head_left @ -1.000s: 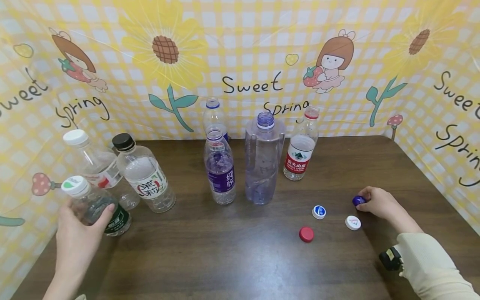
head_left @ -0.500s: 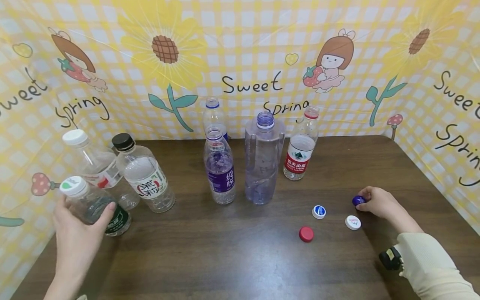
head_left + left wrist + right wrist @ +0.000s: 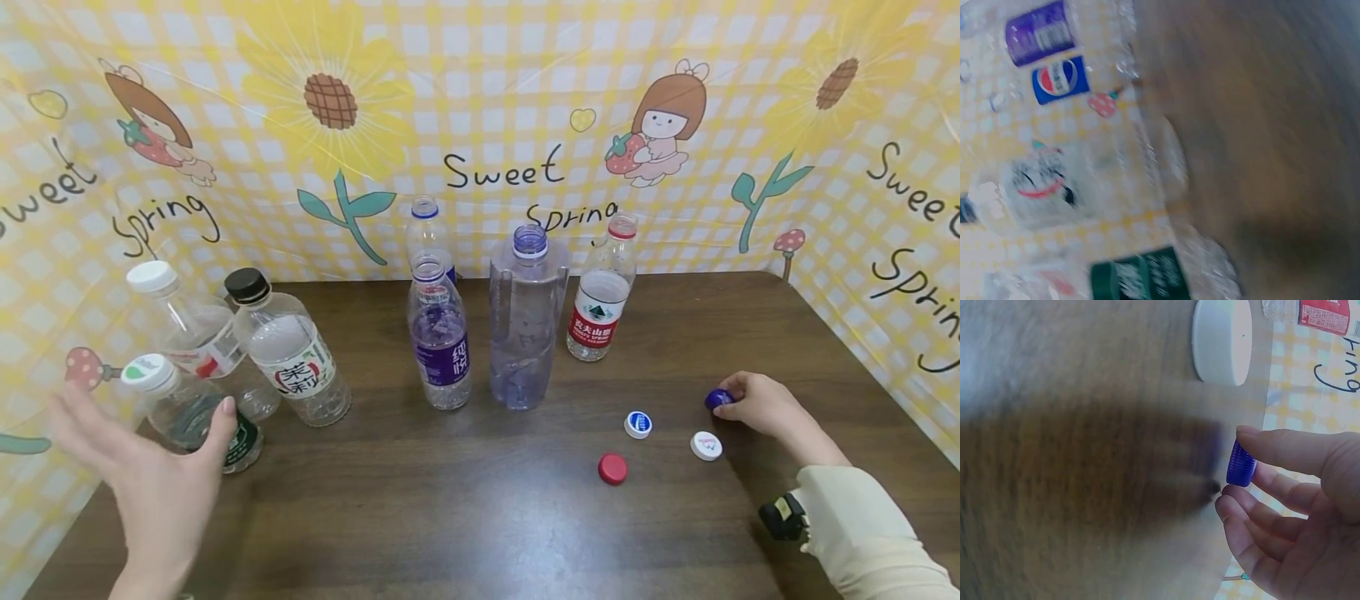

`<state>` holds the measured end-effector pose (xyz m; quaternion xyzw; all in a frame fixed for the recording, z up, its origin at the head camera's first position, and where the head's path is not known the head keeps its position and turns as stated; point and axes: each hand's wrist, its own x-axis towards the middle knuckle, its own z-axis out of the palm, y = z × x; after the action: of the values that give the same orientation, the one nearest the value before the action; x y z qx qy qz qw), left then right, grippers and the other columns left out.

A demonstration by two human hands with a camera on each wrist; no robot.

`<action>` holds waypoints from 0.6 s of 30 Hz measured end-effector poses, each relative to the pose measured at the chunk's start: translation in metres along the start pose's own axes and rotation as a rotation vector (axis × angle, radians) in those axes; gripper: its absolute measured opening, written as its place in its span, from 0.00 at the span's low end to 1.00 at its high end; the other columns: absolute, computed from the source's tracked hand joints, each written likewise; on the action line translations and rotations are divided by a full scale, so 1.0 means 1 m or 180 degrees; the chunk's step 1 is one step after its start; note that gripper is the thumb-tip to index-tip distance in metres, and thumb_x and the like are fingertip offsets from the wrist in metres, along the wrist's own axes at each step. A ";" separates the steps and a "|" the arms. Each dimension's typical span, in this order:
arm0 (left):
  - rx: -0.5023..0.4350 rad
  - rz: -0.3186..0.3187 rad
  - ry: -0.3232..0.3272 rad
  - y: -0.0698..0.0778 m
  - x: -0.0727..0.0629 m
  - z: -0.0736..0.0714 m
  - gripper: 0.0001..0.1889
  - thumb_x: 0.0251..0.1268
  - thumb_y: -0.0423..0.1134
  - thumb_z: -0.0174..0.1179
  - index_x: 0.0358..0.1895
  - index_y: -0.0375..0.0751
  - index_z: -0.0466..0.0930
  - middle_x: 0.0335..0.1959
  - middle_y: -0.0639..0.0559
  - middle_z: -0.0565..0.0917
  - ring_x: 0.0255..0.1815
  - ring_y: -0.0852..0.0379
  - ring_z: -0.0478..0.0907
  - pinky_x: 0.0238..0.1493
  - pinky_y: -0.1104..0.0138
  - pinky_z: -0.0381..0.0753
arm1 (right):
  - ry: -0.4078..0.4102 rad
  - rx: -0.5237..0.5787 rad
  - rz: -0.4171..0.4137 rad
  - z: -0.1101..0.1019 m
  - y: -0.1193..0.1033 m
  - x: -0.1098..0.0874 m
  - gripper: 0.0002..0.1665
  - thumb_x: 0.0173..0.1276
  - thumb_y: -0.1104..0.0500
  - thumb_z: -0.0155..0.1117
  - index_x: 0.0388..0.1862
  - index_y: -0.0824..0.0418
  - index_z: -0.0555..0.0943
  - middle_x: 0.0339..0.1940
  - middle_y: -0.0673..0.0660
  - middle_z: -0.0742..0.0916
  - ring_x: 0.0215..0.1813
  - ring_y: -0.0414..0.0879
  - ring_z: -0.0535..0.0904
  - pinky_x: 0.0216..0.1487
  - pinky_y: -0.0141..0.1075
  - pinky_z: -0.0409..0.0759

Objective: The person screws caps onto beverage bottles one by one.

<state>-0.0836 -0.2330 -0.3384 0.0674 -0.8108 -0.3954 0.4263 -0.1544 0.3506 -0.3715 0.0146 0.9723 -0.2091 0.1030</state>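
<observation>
My left hand (image 3: 161, 483) is spread open beside a clear bottle with a green label (image 3: 243, 442) and a white cap. Its fingers are away from the bottle; whether the thumb touches it, I cannot tell. That bottle stands upright, and its label also shows in the blurred left wrist view, where the hand itself is out of sight. On the right, my right hand (image 3: 765, 410) pinches a dark blue bottle cap (image 3: 1241, 464) between thumb and fingers, at the tabletop. Near it lie a white cap (image 3: 707, 446), a blue-and-white cap (image 3: 638, 425) and a red cap (image 3: 612, 468).
A black-capped bottle (image 3: 296, 358) and a white-capped bottle (image 3: 191, 321) stand at the left. Uncapped bottles stand in the middle: a purple-labelled one (image 3: 441, 354), one behind it (image 3: 427, 237), a large bluish one (image 3: 525, 333) and a red-labelled one (image 3: 597, 321). Patterned cloth hangs behind.
My left hand has let go of the green-labelled bottle, its fingers opening out to the left. The bottle stays in place. My right hand stays on the blue cap.
</observation>
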 end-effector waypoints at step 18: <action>-0.0625 0.0864 -0.0403 0.055 -0.024 0.053 0.41 0.57 0.44 0.65 0.68 0.27 0.55 0.67 0.29 0.59 0.67 0.53 0.61 0.66 0.79 0.62 | 0.0231 0.0324 0.0008 -0.015 -0.014 -0.007 0.28 0.64 0.59 0.62 0.53 0.79 0.70 0.49 0.79 0.79 0.48 0.69 0.77 0.44 0.53 0.76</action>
<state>-0.0956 -0.1541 -0.3326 -0.1098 -0.7951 -0.4150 0.4284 -0.1513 0.3435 -0.3510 0.0287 0.9635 -0.2575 0.0671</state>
